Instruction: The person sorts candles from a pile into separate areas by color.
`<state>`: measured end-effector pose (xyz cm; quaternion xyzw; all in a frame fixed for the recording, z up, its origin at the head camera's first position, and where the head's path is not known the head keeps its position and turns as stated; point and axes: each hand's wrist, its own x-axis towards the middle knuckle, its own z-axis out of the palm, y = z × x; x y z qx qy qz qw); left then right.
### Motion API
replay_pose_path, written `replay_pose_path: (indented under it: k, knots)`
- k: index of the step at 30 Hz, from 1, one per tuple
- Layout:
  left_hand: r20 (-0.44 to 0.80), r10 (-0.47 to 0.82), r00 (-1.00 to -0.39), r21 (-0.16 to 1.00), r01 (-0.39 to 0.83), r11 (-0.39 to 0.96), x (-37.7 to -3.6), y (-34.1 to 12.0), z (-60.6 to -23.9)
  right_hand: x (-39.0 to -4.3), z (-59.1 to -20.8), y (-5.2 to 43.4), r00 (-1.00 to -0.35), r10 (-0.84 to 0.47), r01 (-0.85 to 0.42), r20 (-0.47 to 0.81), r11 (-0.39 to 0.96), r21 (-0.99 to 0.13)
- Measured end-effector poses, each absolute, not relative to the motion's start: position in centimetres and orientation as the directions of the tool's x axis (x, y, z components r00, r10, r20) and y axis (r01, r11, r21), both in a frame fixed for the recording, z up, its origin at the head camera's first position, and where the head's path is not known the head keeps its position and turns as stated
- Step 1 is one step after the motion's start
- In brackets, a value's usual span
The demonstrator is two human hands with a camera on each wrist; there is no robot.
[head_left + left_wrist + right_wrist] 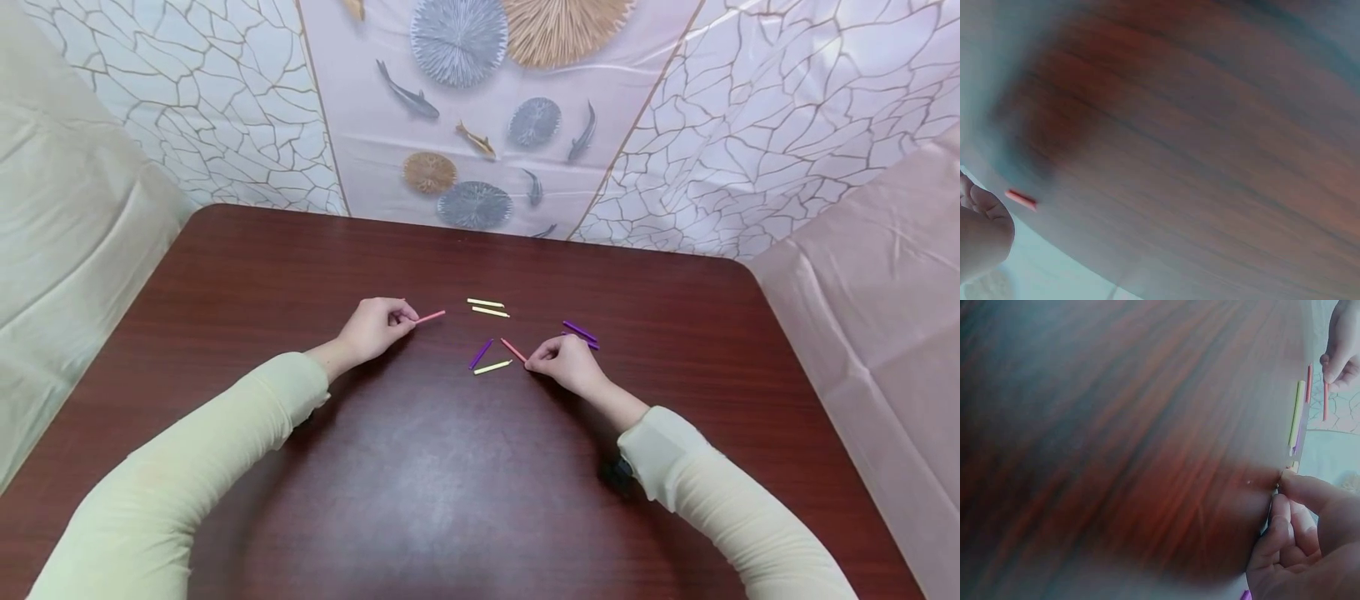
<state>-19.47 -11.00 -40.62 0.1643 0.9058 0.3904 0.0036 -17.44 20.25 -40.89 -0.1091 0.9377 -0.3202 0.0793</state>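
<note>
My left hand (377, 327) pinches one end of a thin red stick (431, 317), which points right, towards the table's middle. Its held stick (1325, 403) also appears in the right wrist view. My right hand (567, 364) has thumb and fingertips at the near end of another red stick (513, 349), pinching it. Two yellow sticks (491, 312) lie side by side between the hands, farther back. A purple stick (481, 354) and a yellow stick (492, 367) lie left of the right hand. Just behind that hand are two purple sticks (581, 331), one partly hidden.
The dark reddish-brown wooden table (435, 467) has rounded far corners. Patterned cloth (465, 125) hangs behind it, and pale draped cloth (877, 317) borders the right side. A short red stick (1020, 199) shows beside the hand in the left wrist view.
</note>
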Motion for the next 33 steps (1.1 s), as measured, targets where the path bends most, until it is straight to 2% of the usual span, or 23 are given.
replay_pose_path:
  k: [12, 22, 33]
  knots:
    - [0.074, 0.216, -0.974, 0.678, 0.208, 0.705, -19.3, -14.0, -41.6, -17.5, -40.9, 20.2, -0.964, -0.253, -0.15, -0.082, 0.773, -0.617]
    - [0.059, 0.171, -0.984, 0.663, 0.166, 0.73, -19.3, -14.9, -42.0, -17.6, -41.0, 20.3, -0.965, -0.244, -0.133, -0.097, 0.773, -0.62]
    - [0.091, 0.165, -0.982, 0.672, 0.183, 0.718, -19.3, -15.0, -42.2, -17.6, -41.1, 20.2, -0.964, -0.244, -0.126, -0.106, 0.77, -0.625]
